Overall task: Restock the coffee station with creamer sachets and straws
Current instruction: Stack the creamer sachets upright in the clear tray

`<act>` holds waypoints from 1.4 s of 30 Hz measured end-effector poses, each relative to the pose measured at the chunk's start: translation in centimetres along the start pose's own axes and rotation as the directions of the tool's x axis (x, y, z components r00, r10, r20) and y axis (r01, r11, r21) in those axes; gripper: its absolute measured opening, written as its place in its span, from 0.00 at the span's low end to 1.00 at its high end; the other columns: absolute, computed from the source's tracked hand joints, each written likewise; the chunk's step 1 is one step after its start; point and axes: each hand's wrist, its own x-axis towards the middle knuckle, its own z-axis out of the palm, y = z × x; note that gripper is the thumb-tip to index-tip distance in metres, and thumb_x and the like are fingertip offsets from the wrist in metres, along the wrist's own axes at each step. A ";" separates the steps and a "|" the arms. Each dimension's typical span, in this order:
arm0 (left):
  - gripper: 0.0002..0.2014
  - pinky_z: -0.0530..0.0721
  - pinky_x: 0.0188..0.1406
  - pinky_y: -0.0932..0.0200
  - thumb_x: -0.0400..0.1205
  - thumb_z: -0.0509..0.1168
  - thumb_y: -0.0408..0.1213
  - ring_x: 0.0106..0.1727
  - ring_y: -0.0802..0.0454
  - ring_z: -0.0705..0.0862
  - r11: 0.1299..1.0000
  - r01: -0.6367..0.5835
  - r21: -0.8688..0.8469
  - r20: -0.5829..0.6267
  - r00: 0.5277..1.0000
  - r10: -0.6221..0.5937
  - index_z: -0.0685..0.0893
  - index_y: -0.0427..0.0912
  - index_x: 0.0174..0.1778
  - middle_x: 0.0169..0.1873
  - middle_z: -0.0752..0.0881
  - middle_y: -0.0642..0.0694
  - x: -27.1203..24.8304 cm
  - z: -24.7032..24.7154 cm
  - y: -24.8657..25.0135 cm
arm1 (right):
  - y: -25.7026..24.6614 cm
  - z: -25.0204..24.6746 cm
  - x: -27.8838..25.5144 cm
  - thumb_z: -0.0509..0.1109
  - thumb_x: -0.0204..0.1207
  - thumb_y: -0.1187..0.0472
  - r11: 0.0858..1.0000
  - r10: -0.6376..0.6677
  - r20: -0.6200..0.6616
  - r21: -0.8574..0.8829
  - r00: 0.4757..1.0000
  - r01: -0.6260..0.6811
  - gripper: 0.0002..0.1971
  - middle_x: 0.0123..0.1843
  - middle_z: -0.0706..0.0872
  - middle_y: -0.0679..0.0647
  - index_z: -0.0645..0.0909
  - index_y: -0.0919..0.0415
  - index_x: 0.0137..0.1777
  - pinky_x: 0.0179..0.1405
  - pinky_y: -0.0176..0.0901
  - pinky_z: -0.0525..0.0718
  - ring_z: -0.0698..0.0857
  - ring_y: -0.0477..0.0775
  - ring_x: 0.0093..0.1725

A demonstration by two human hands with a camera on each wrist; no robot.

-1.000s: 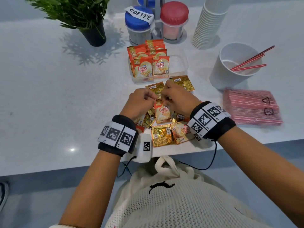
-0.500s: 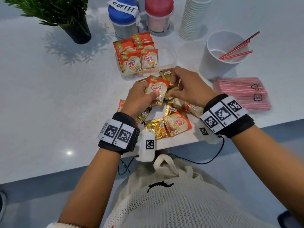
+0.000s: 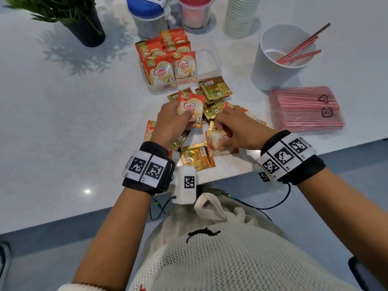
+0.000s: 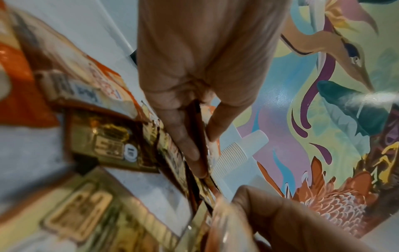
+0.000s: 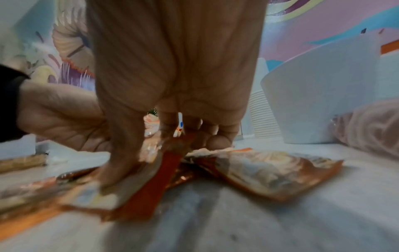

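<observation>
My left hand [image 3: 178, 120] pinches a red-and-white creamer sachet [image 3: 191, 108] upright above a loose pile of creamer sachets [image 3: 214, 95] on the white counter. In the left wrist view its fingers [image 4: 185, 136] clamp the held sachet [image 4: 212, 146] edge-on. My right hand [image 3: 222, 133] is low over the near side of the pile, thumb and curled fingers gripping another sachet [image 3: 218, 143]; the right wrist view shows its thumb [image 5: 116, 167] pressed on that sachet [image 5: 151, 184]. A clear tray [image 3: 212, 57] behind the pile holds standing sachets. A white cup [image 3: 270, 66] holds three red straws [image 3: 300, 49].
A wrapped pack of red straws [image 3: 304, 108] lies right of the pile. Behind the tray stand a blue-lidded jar [image 3: 147, 15], a red-lidded jar [image 3: 195, 11] and a stack of paper cups [image 3: 239, 17]. A potted plant [image 3: 86, 28] is back left. The counter edge runs just under my wrists.
My left hand lifted a sachet out of the pile and holds it upright. My right hand drew back from the far sachets to one nearer the counter edge.
</observation>
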 end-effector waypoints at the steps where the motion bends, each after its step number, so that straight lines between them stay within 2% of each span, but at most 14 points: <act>1: 0.11 0.85 0.59 0.42 0.80 0.63 0.33 0.55 0.41 0.87 1.000 0.001 -0.002 0.007 1.000 -0.001 0.83 0.41 0.58 0.55 0.88 0.38 -0.1 -0.1 0.1 | 0.0 -0.2 0.1 0.72 0.71 0.61 1.000 -0.001 -0.008 0.029 1.000 0.001 0.15 0.43 0.68 0.47 0.66 0.55 0.45 0.46 0.45 0.64 0.61 0.50 0.53; 3: 0.12 0.88 0.51 0.50 0.83 0.60 0.32 0.54 0.43 0.87 1.000 0.025 -0.020 0.036 0.999 -0.024 0.81 0.39 0.61 0.56 0.86 0.38 0.0 -0.2 0.2 | -0.2 -0.7 0.3 0.67 0.75 0.63 0.995 -0.013 -0.029 0.099 0.999 0.016 0.10 0.42 0.68 0.46 0.67 0.54 0.48 0.44 0.42 0.61 0.60 0.48 0.53; 5: 0.11 0.88 0.43 0.60 0.85 0.58 0.32 0.50 0.46 0.87 0.998 0.051 -0.035 0.097 0.994 -0.048 0.79 0.38 0.61 0.56 0.85 0.38 0.0 -0.1 0.5 | -0.6 -1.6 0.5 0.66 0.76 0.65 0.986 -0.031 -0.080 0.160 0.996 0.043 0.10 0.49 0.72 0.50 0.71 0.57 0.54 0.42 0.39 0.65 0.66 0.48 0.53; 9: 0.09 0.88 0.41 0.61 0.87 0.54 0.38 0.43 0.52 0.87 0.994 0.058 -0.093 0.179 0.983 -0.040 0.79 0.44 0.53 0.48 0.85 0.45 -0.7 0.1 1.4 | -1.3 -3.5 1.3 0.71 0.73 0.63 0.969 0.002 -0.193 0.243 0.981 0.046 0.13 0.54 0.82 0.54 0.72 0.58 0.54 0.46 0.39 0.75 0.79 0.52 0.49; 13: 0.11 0.88 0.45 0.59 0.86 0.56 0.45 0.45 0.50 0.89 0.986 0.022 -0.168 0.177 0.984 0.008 0.82 0.47 0.48 0.48 0.87 0.45 -0.9 -0.3 1.7 | -1.5 -4.2 2.0 0.76 0.69 0.61 0.964 0.052 -0.261 0.266 0.964 0.020 0.18 0.48 0.83 0.54 0.72 0.58 0.52 0.32 0.33 0.73 0.79 0.52 0.41; 17: 0.08 0.88 0.42 0.61 0.82 0.64 0.38 0.51 0.46 0.88 0.989 -0.049 -0.139 0.102 0.993 0.064 0.81 0.43 0.55 0.52 0.87 0.41 -0.7 -0.4 1.3 | -1.8 -4.1 2.6 0.79 0.65 0.60 0.935 0.089 -0.321 0.352 0.943 0.032 0.19 0.45 0.83 0.56 0.72 0.57 0.48 0.38 0.45 0.79 0.81 0.56 0.42; 20: 0.09 0.88 0.36 0.66 0.82 0.64 0.34 0.53 0.47 0.86 0.975 -0.075 -0.208 0.000 0.997 0.077 0.79 0.42 0.57 0.52 0.85 0.43 -0.5 -0.5 1.3 | -1.7 -3.9 3.0 0.79 0.66 0.59 0.835 0.180 -0.346 0.548 0.921 0.042 0.16 0.33 0.79 0.52 0.72 0.52 0.40 0.32 0.39 0.76 0.79 0.49 0.32; 23: 0.08 0.88 0.36 0.66 0.82 0.64 0.33 0.55 0.47 0.86 0.955 -0.080 -0.287 -0.069 0.996 0.063 0.78 0.42 0.57 0.53 0.85 0.43 -0.5 -0.7 1.4 | -1.1 -3.6 3.1 0.73 0.72 0.65 0.729 0.192 -0.274 0.683 0.942 0.050 0.10 0.30 0.80 0.54 0.74 0.56 0.38 0.21 0.28 0.75 0.78 0.39 0.20; 26: 0.08 0.88 0.37 0.66 0.82 0.64 0.31 0.48 0.52 0.86 0.949 -0.065 -0.308 -0.038 0.998 0.056 0.78 0.42 0.57 0.51 0.85 0.44 -0.6 -0.8 1.5 | -1.0 -4.0 3.1 0.68 0.76 0.67 0.819 0.143 -0.326 0.569 0.934 0.073 0.05 0.29 0.80 0.51 0.77 0.59 0.40 0.20 0.27 0.73 0.78 0.38 0.17; 30: 0.11 0.87 0.42 0.63 0.81 0.64 0.30 0.44 0.52 0.86 0.972 -0.016 -0.234 0.060 0.998 0.031 0.78 0.40 0.59 0.51 0.85 0.41 -0.7 -0.8 1.5 | -1.7 -4.6 3.6 0.69 0.75 0.65 0.925 0.069 -0.433 0.365 0.898 0.105 0.04 0.34 0.81 0.50 0.85 0.62 0.46 0.39 0.38 0.78 0.79 0.34 0.24; 34: 0.11 0.87 0.41 0.64 0.82 0.63 0.30 0.44 0.52 0.85 0.977 -0.002 -0.214 0.117 0.993 0.028 0.77 0.38 0.60 0.51 0.84 0.41 -1.3 -0.4 1.7 | -3.0 -4.4 3.9 0.70 0.74 0.66 0.944 0.012 -0.450 0.299 0.893 0.137 0.04 0.35 0.82 0.52 0.86 0.64 0.45 0.46 0.43 0.83 0.80 0.37 0.26; 37: 0.12 0.87 0.44 0.61 0.83 0.61 0.31 0.49 0.48 0.86 0.980 -0.008 -0.199 0.059 0.998 0.020 0.77 0.38 0.62 0.53 0.84 0.40 -1.6 -0.5 1.2 | -3.9 -3.8 3.7 0.69 0.74 0.68 0.932 -0.012 -0.481 0.313 0.876 0.184 0.03 0.37 0.81 0.52 0.83 0.66 0.46 0.44 0.40 0.82 0.79 0.47 0.32; 39: 0.11 0.87 0.41 0.63 0.84 0.60 0.31 0.46 0.50 0.86 0.977 -0.003 -0.215 -0.004 1.000 0.002 0.77 0.38 0.62 0.52 0.85 0.41 -1.7 -1.0 0.7 | -4.0 -3.2 3.5 0.71 0.72 0.69 0.936 -0.035 -0.481 0.293 0.876 0.197 0.03 0.37 0.80 0.53 0.79 0.65 0.44 0.36 0.28 0.76 0.76 0.45 0.32; 42: 0.09 0.87 0.39 0.65 0.84 0.60 0.31 0.42 0.54 0.86 0.964 -0.006 -0.265 -0.094 0.995 -0.020 0.78 0.39 0.60 0.48 0.86 0.44 -1.7 -1.8 0.2 | -4.0 -2.0 2.8 0.75 0.70 0.64 0.968 -0.123 -0.279 0.179 0.952 0.177 0.09 0.38 0.79 0.52 0.75 0.60 0.41 0.37 0.35 0.75 0.76 0.48 0.37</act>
